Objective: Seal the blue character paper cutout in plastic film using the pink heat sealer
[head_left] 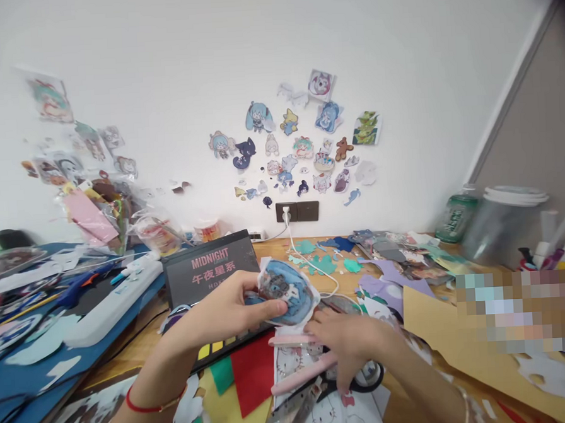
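My left hand [230, 306] is closed around a cut-out sticker of a blue-haired cartoon figure [286, 290], held up above the desk. My right hand [346, 344] reaches down with fingers curled toward pink-handled scissors [303, 381] lying on a Hello Kitty printed sheet [322, 418]. Whether the right hand grips the scissors or only touches them is unclear. A red string bracelet [153, 404] circles my left wrist.
A black box marked MIDNIGHT [210, 269] sits behind my hands. Coloured paper scraps [323, 260], a brown envelope [440, 329], a white power strip [112, 302], a green bottle [456, 218] and a clear jar [505, 222] crowd the wooden desk. Stickers [302, 147] cover the wall.
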Demonstrator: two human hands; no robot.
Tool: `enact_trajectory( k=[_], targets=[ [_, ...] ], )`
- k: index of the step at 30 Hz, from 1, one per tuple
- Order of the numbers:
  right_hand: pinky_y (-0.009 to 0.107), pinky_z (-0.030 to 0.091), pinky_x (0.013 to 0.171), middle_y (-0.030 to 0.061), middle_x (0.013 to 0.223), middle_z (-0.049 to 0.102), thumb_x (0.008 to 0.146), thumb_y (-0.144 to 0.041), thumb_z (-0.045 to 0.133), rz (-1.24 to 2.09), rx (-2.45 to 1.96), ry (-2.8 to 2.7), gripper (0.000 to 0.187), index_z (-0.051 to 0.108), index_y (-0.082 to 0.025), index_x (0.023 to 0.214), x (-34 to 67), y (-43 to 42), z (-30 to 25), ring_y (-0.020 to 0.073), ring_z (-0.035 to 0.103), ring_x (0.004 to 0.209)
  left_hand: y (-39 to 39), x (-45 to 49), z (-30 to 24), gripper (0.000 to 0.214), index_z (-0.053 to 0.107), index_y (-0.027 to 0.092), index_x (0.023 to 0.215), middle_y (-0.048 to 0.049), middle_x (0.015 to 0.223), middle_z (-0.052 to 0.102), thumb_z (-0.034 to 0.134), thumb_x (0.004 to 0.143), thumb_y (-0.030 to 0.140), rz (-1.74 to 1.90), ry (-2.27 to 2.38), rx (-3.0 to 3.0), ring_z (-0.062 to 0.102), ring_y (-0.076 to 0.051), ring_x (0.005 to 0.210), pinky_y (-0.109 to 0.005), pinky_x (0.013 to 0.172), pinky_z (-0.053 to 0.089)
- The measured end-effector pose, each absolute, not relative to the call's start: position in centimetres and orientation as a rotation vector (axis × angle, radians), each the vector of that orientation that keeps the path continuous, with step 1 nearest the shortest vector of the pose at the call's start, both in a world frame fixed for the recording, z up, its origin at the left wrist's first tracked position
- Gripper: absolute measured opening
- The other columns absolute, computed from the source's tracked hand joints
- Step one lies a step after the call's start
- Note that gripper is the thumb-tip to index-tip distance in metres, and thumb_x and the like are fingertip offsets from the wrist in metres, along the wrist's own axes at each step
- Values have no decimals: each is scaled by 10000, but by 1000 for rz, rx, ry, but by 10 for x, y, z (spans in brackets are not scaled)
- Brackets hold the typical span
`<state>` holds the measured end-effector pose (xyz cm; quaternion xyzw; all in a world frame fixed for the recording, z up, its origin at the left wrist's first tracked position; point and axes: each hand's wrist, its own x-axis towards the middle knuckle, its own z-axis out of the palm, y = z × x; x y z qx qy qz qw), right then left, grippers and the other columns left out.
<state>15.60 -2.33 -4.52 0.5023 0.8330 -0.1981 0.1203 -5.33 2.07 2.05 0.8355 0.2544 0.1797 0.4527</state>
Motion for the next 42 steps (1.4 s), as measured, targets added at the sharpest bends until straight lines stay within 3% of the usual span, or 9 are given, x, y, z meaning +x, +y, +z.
enact_trajectory(
  k=[3, 7, 11, 14, 17, 22, 25, 29, 42],
  targets=[
    [381, 463, 775, 174, 1069, 556, 439, -348, 758, -464, 1375, 2412, 749, 537, -65, 1096, 145, -18, -62, 310, 500, 995, 21, -52, 20, 242, 677, 150, 858, -46, 891, 705, 553, 807, 352, 578, 817, 2128, 623, -198, 848, -290, 773, 478],
    [315, 479, 595, 128, 877, 619, 448, -289, 717, -394, 1402, 2491, 537, 605, -91, 934, 138, -25, -67, 268, 569, 819, 23, -53, 17, 210, 672, 143, 772, -45, 849, 713, 577, 793, 329, 911, 879, 2196, 629, -190, 796, -290, 734, 482],
    [262, 405, 466, 53, 739, 618, 473, -252, 683, -348, 1527, 2596, 365, 627, -158, 821, 144, -26, -63, 215, 572, 647, 27, -57, 16, 169, 677, 161, 835, -42, 870, 712, 606, 781, 305, 1189, 912, 2194, 628, -191, 811, -301, 747, 478],
    [217, 327, 414, -11, 695, 615, 532, -243, 657, -540, 1600, 2701, 336, 626, -220, 866, 160, -26, -44, 160, 545, 556, 30, -62, 17, 162, 672, 168, 844, -39, 874, 708, 609, 781, 303, 1299, 972, 2203, 626, -192, 814, -290, 738, 471],
    [200, 356, 454, -41, 745, 627, 639, -174, 586, -684, 1570, 2876, 346, 614, -268, 971, 182, -34, -14, 132, 564, 597, 30, -66, 21, 173, 666, 168, 868, -35, 877, 701, 607, 787, 308, 1343, 1019, 2216, 620, -183, 811, -271, 723, 460],
    [234, 475, 572, -7, 1014, 656, 664, -175, 641, -158, 1957, 3159, 603, 482, -321, 1227, 207, -59, 19, 175, 629, 774, 24, -64, 26, 143, 670, 149, 822, -47, 828, 673, 591, 805, 267, 1373, 907, 2293, 605, -162, 772, -257, 703, 452],
    [286, 497, 644, 21, 1087, 636, 750, -283, 620, 327, 1965, 3270, 527, 440, -304, 1244, 202, -66, 24, 202, 626, 856, 19, -60, 26, 131, 690, 166, 868, -51, 843, 667, 576, 813, 201, 1394, 740, 2382, 602, -147, 763, -243, 688, 459],
    [339, 483, 697, 67, 1095, 628, 826, -232, 525, 801, 1700, 3318, 413, 422, -225, 1225, 188, -71, 26, 224, 603, 916, 12, -59, 23, 164, 700, 200, 887, -54, 876, 663, 580, 794, 138, 1420, 616, 2475, 603, -149, 781, -242, 682, 469],
    [374, 471, 743, 49, 982, 676, 789, -158, 531, 1129, 1521, 3308, 460, 426, -253, 1227, 183, -81, 25, 244, 624, 864, -1, -57, 32, 204, 704, 173, 914, -74, 859, 691, 582, 765, 107, 1406, 484, 2563, 630, -153, 755, -238, 662, 500]
  ],
)
